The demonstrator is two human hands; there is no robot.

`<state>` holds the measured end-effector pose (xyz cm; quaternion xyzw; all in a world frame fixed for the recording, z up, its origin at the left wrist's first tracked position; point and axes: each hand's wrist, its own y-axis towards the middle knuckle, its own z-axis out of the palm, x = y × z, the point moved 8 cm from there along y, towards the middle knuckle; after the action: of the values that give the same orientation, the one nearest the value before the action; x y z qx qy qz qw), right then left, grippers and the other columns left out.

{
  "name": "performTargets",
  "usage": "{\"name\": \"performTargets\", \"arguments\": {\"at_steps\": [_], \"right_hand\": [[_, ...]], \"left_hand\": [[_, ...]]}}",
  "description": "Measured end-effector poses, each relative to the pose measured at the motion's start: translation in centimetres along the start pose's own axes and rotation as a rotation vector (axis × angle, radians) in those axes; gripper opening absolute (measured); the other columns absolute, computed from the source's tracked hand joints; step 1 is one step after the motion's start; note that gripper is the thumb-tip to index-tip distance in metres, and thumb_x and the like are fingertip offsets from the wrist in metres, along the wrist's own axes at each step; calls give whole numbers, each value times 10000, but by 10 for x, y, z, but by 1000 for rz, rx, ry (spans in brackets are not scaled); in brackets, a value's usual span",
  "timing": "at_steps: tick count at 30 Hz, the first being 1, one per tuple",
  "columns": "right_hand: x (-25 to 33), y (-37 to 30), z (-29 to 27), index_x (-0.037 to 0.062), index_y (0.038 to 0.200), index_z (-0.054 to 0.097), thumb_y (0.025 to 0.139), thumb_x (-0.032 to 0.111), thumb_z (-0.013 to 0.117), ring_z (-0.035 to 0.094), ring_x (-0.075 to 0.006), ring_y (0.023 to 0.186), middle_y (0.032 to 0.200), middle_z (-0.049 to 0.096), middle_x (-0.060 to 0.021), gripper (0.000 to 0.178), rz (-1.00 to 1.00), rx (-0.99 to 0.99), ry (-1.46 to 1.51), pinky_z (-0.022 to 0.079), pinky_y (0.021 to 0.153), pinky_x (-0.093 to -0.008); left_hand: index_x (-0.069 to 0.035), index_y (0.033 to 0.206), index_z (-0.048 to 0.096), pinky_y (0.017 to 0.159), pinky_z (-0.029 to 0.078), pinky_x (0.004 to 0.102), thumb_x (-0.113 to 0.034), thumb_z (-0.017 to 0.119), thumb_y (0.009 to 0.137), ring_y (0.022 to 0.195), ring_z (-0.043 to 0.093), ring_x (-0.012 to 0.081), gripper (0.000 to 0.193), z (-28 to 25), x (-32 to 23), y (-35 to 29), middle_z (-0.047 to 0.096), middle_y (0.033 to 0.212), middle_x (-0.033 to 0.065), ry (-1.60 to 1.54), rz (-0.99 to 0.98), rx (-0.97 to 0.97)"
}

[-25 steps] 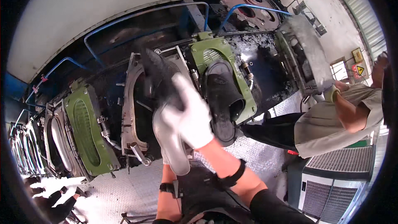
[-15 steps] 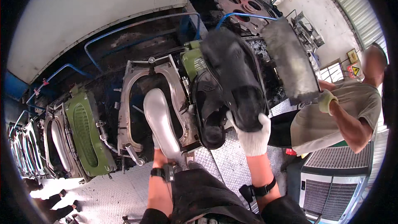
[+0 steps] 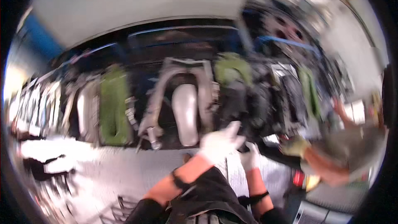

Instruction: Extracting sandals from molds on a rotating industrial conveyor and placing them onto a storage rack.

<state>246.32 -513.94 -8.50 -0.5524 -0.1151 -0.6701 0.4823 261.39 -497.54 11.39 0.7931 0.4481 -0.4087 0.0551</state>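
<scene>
large pale panel (image 3: 145, 0) | blue rail (image 3: 286, 42) | blurred reddish wheel (image 3: 289, 25) | small red object (image 3: 298, 178) | grilled cabinet (image 3: 309, 216)

A blurred black slipper (image 3: 234, 99) lies lengthwise over the green mould plate (image 3: 229, 65); a second black slipper (image 3: 260, 105), also blurred, sits just right of it.

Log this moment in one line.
left hand, right hand: near black sandals, grip unclear; silver shoe last: seen within grey mold frame

Gloved left hand (image 3: 220, 144) and right hand (image 3: 250, 157), blurred dark footwear (image 3: 235, 101) beyond; silver foot form (image 3: 185, 114), metal frame (image 3: 205, 91) at both sides
</scene>
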Motion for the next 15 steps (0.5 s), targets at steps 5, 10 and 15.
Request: {"name": "performTargets", "arguments": {"at_steps": [5,10,15], "right_hand": [[32,-46,71,-23,1104,558,837,-22,586,580,-239,1040,1132,593,-98,269,505,148,126,458,983,-358],[30,-85,66,9,1245,521,823,9,632,595,-261,1058,1171,598,-99,436,716,672,-436,485,924,-359],[2,-143,127,38,1292,501,827,48,652,607,-264,1049,1191,597,-94,489,927,1224,-645,508,884,-375]], "left_hand": [[-66,832,747,714,550,445,-167,564,776,813,697,326,216,54,12,77,712,894,169,32,-103,-115],[-12,892,718,712,533,471,-270,608,752,748,647,394,313,11,28,-26,672,772,189,2,-73,-471],[32,1206,570,857,511,436,-329,566,824,940,625,415,525,38,81,-234,644,1047,246,323,-515,-468]]}}
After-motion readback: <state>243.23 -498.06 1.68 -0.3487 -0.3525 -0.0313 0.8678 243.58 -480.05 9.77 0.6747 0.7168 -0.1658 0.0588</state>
